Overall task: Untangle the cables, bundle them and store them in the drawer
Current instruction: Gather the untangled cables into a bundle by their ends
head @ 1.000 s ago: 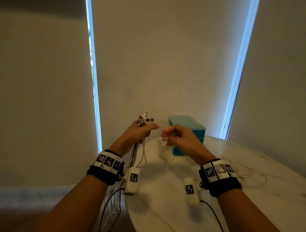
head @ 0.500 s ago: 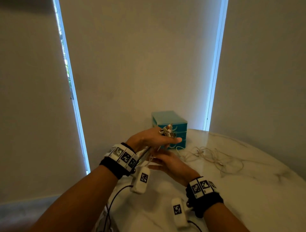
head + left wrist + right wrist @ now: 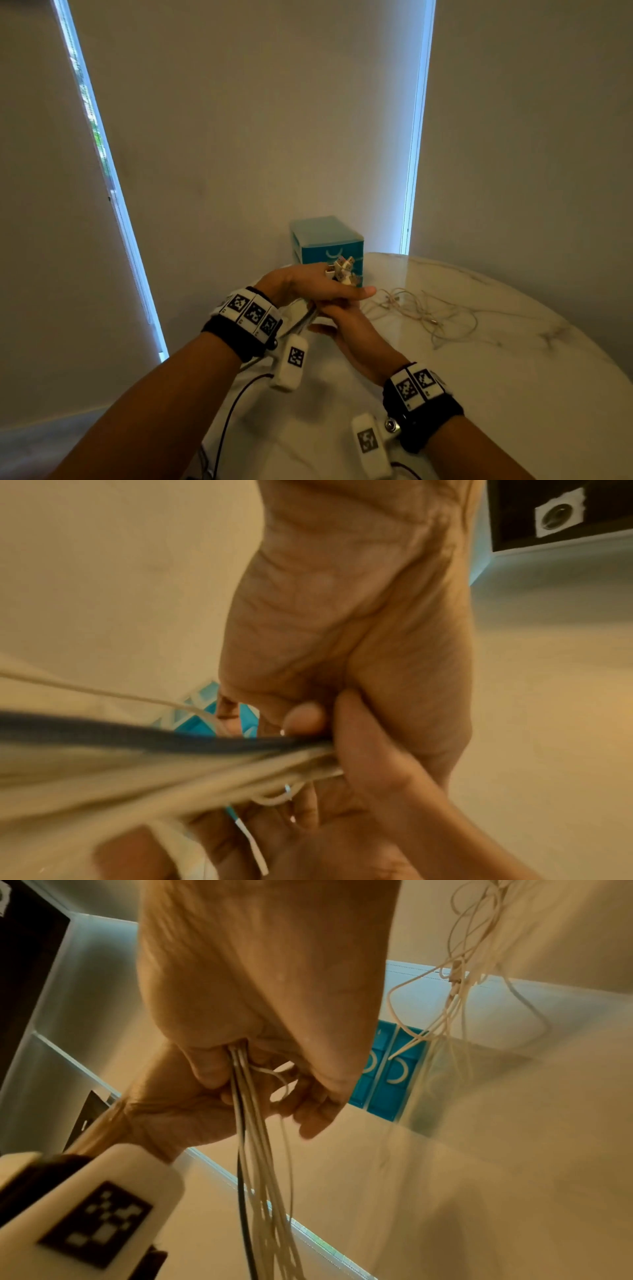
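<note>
Cables sit bunched in my left hand, their white plug ends sticking up out of the fist just in front of the teal drawer unit. From the head view, my right hand is tucked directly under the left, touching it, fingers reaching in at the strands below the fist. A second loose tangle of thin cables lies spread on the marble table to the right of both hands, near the drawer unit. That unit stands at the far left edge of the table, close to the wall. I see bare tabletop on the near and right side; the table's left rim runs just under my left wrist.

From the left wrist view, the left hand is clenched round the bundle, one dark strand among pale ones, streaming blurred toward the camera. A right-hand finger curls over the strands where they leave the fist.

From the right wrist view, the right hand closes on the same strands, which hang down past the left hand. The loose tangle and the drawer fronts show beyond.
</note>
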Demonstrator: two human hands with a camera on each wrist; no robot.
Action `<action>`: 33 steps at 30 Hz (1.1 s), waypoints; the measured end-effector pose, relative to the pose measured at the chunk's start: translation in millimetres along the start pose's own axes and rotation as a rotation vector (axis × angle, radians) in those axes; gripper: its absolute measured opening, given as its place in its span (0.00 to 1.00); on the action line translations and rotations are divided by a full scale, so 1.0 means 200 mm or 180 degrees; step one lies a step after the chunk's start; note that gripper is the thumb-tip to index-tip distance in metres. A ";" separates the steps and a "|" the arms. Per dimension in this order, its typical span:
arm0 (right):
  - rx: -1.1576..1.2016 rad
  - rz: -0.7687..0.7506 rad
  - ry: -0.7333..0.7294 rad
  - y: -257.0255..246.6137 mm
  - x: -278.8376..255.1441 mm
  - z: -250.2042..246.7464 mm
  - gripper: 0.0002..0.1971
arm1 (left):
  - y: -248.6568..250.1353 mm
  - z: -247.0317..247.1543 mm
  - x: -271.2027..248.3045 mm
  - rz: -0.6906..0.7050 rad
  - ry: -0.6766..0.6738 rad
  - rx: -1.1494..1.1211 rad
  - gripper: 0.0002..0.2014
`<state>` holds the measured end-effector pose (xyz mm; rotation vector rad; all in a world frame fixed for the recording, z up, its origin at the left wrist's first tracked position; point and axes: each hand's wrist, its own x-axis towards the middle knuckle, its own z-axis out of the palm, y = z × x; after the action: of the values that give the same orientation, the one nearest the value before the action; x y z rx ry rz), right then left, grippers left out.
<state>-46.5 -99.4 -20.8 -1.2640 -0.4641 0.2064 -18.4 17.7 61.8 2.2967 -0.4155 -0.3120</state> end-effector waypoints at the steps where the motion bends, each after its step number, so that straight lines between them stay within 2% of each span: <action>1: -0.0224 0.0000 0.0088 0.01 0.01 0.00 0.13 | 0.00 0.00 -0.01 -0.0004 0.0031 -0.0108 0.28; 4: -0.0820 0.0007 0.0231 0.03 0.06 -0.01 0.11 | -0.02 0.02 -0.02 0.0052 0.0095 -0.0563 0.22; 6: -0.1069 -0.0043 0.0272 0.05 0.06 -0.05 0.18 | -0.04 0.04 0.00 0.0084 0.0157 -0.0681 0.23; 7: -0.1017 0.0002 0.0273 0.05 0.05 -0.07 0.20 | -0.05 0.05 0.01 0.0095 0.0188 -0.0640 0.26; 11: 0.0060 -0.0001 0.0094 0.05 -0.05 -0.07 0.13 | -0.06 0.06 0.06 0.0043 0.0178 -0.0423 0.39; 13: 0.0467 0.0075 0.0027 0.04 -0.06 -0.04 0.11 | -0.03 0.06 0.06 0.0058 0.0171 -0.0334 0.40; 16: 0.0931 0.0253 0.0170 0.05 -0.05 -0.01 0.10 | -0.04 0.08 0.06 0.0049 0.0248 -0.0285 0.35; 21: 0.1093 0.0194 0.0141 0.07 -0.08 0.00 0.06 | -0.09 0.06 -0.02 0.0134 0.0257 -0.0720 0.34; 23: 0.1044 0.0204 0.0087 0.08 -0.09 -0.01 0.07 | -0.10 0.03 -0.05 0.0106 0.0384 -0.0966 0.38; 25: 0.1028 0.0221 0.0055 0.07 -0.09 -0.02 0.09 | -0.10 0.02 -0.06 0.0072 0.0483 -0.0886 0.43; 27: 0.1089 0.0210 0.0047 0.06 -0.10 -0.02 0.10 | -0.09 0.02 -0.06 0.0121 0.0809 -0.0767 0.40; 30: 0.1097 0.0147 0.0094 0.04 -0.11 -0.02 0.14 | -0.06 0.00 -0.06 0.0431 0.1360 -0.0868 0.26; 33: 0.0967 0.0014 0.0143 0.05 -0.11 -0.01 0.15 | -0.08 -0.03 -0.08 0.0694 0.1314 -0.0979 0.15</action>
<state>-63.9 -107.7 -35.4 -0.9703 -0.3754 0.2420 -27.1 37.5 56.1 1.9281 -0.3713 0.1950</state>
